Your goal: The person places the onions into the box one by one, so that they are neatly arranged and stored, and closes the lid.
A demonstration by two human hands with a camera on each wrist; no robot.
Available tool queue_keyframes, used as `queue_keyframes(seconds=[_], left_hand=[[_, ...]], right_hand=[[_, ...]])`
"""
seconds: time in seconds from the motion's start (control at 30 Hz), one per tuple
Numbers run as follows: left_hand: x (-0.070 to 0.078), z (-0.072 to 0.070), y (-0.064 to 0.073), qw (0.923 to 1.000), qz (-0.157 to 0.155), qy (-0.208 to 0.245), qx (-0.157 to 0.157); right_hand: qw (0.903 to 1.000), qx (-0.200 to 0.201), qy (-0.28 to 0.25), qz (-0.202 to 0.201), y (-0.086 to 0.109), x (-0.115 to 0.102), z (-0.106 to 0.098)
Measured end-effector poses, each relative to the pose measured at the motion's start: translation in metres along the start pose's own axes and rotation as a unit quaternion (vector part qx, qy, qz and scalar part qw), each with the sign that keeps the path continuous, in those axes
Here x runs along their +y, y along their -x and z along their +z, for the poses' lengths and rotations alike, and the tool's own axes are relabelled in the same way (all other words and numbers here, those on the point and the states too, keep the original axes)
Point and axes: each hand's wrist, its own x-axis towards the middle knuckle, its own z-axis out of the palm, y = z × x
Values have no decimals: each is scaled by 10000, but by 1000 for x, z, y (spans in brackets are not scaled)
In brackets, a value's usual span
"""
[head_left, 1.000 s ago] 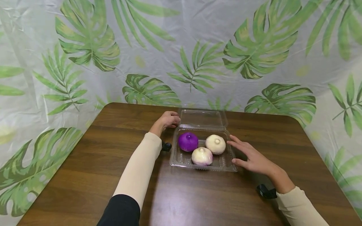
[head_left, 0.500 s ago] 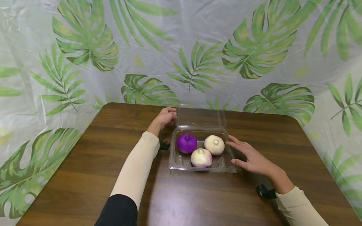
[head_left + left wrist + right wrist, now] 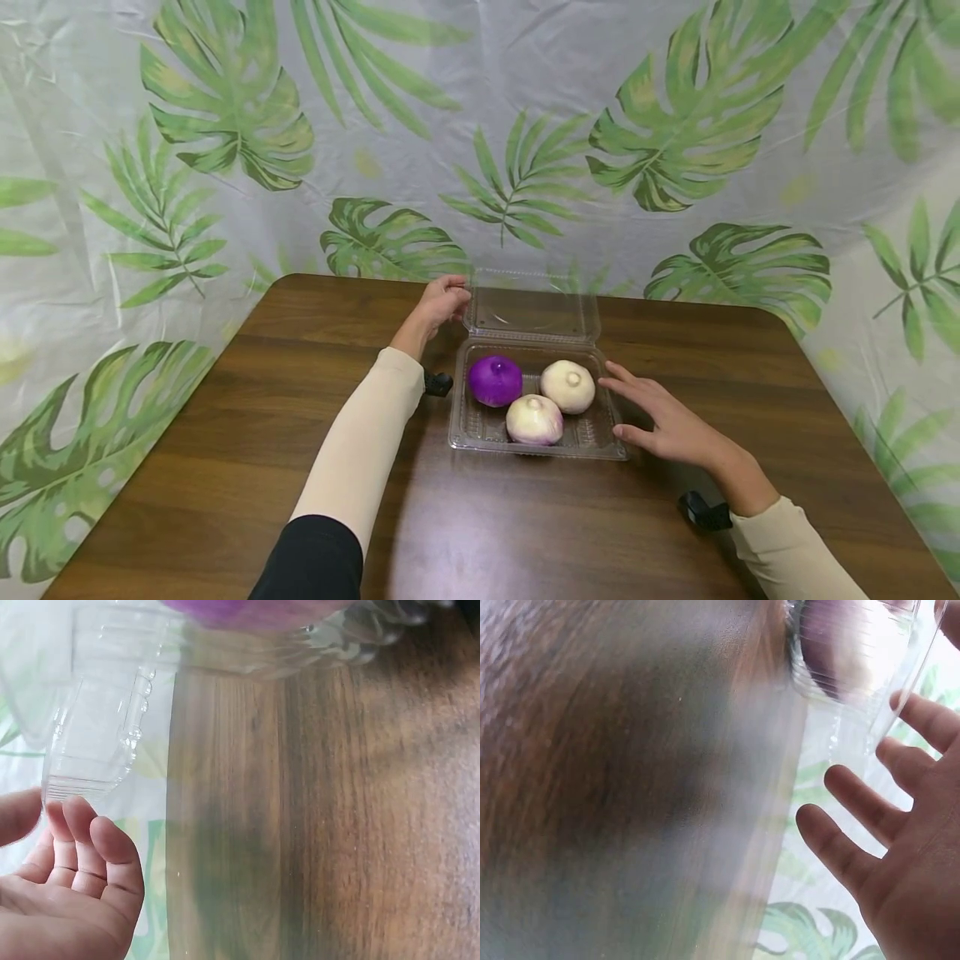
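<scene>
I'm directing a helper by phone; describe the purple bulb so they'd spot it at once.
On the brown table is a clear plastic box with its lid up. Inside, the purple bulb sits back left, nearest the left hand. Its deep purple skin sets it apart from the two whitish bulbs.

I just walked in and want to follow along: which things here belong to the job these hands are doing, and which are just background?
Likely part of the job:
lid, edge pinched by the left hand
box, right hand at its side
purple bulb and two white bulbs, in the box

Just background:
table
leafy sheet
wrist cameras, worn
</scene>
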Motion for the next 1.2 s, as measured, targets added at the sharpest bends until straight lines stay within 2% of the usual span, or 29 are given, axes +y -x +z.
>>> queue_keyframes(seconds=[0.27, 0.57, 0.73, 0.87, 1.2], left_hand=[[1, 0, -1, 9985, 180, 449, 261], [5, -7, 3, 9984, 445, 338, 16], [12, -9, 6, 9977, 650, 196, -11], [16, -9, 8, 9974, 690, 179, -54], [14, -5, 7, 9951, 885, 388, 209]], right_hand=[[9999, 55, -83, -55, -1, -2, 1], [10000, 43, -71, -19, -2, -3, 1], [10000, 56, -15, -36, -1, -2, 1], [9999, 77, 19, -81, -2, 0, 2], [9999, 134, 4, -97, -2, -1, 5]])
